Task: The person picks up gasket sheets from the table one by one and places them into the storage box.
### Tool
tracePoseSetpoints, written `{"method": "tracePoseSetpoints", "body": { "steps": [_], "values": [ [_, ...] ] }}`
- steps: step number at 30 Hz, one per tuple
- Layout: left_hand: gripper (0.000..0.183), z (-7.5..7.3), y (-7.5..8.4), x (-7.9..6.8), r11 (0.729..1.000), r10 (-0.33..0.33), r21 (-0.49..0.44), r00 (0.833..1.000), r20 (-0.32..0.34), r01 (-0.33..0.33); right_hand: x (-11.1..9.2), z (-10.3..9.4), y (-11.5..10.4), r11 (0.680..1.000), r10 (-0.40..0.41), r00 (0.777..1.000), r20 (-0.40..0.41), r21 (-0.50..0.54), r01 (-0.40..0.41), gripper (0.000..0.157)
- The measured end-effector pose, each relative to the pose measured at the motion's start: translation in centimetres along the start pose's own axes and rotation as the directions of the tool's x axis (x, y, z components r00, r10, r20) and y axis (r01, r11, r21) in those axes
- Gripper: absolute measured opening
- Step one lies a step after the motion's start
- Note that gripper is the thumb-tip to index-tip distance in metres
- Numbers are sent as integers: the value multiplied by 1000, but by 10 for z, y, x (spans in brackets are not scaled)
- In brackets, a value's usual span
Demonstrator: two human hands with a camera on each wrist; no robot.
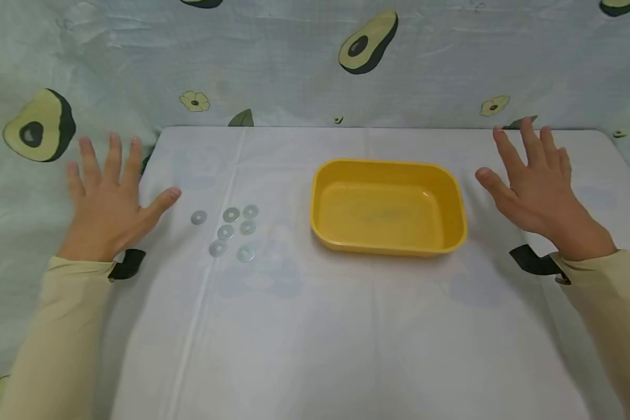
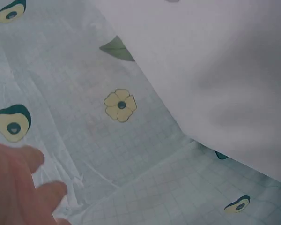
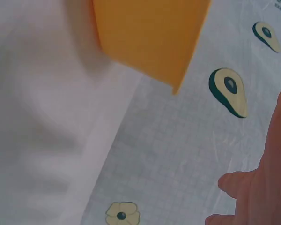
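In the head view, several flat metal washers (image 1: 226,232) lie loosely grouped on the white table, left of a yellow plastic tray (image 1: 388,248). My left hand (image 1: 107,207) is spread over the table's left edge, thumb toward the washers, holding nothing. On the other side, my right hand (image 1: 541,186) hovers with fingers extended, to the right of the tray and apart from it. Part of the left hand (image 2: 14,187) shows low in the left wrist view. The right wrist view catches the tray's outer side (image 3: 147,37) and some of the right hand (image 3: 267,178).
A white cloth covers the table (image 1: 315,338). Behind it hangs a pale green curtain (image 1: 273,64) printed with avocados and flowers, which also runs down the left side. Each wrist wears a black strap (image 1: 128,264) at the sleeve's end.
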State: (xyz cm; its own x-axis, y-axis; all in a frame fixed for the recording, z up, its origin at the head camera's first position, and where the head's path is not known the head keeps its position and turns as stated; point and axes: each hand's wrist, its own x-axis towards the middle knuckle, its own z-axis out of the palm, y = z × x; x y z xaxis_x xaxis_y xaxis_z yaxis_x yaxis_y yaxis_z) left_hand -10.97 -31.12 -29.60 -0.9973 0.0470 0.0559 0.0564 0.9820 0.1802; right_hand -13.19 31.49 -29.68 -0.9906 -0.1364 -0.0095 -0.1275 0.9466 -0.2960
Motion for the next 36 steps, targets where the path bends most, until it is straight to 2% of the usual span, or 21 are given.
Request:
{"method": "tracePoseSetpoints", "body": {
  "steps": [7,15,21,28,36],
  "values": [
    [101,15,-3,1,996,74,-54,996,-48,-76,8,17,-19,998,-63,998,-7,-11,63,91],
    [97,27,-2,2,991,100,-90,995,-17,-101,9,26,-31,995,-83,995,49,-54,85,94],
    [96,31,-3,3,989,102,-107,995,-3,-102,12,29,-33,992,-112,990,82,-47,116,91],
    [90,31,-6,4,986,95,-138,995,26,-90,13,34,-35,993,-93,988,120,-56,100,97],
    [88,32,-11,2,988,90,-129,996,9,-88,13,41,-39,998,-53,990,131,-19,56,101]
  ]
}}
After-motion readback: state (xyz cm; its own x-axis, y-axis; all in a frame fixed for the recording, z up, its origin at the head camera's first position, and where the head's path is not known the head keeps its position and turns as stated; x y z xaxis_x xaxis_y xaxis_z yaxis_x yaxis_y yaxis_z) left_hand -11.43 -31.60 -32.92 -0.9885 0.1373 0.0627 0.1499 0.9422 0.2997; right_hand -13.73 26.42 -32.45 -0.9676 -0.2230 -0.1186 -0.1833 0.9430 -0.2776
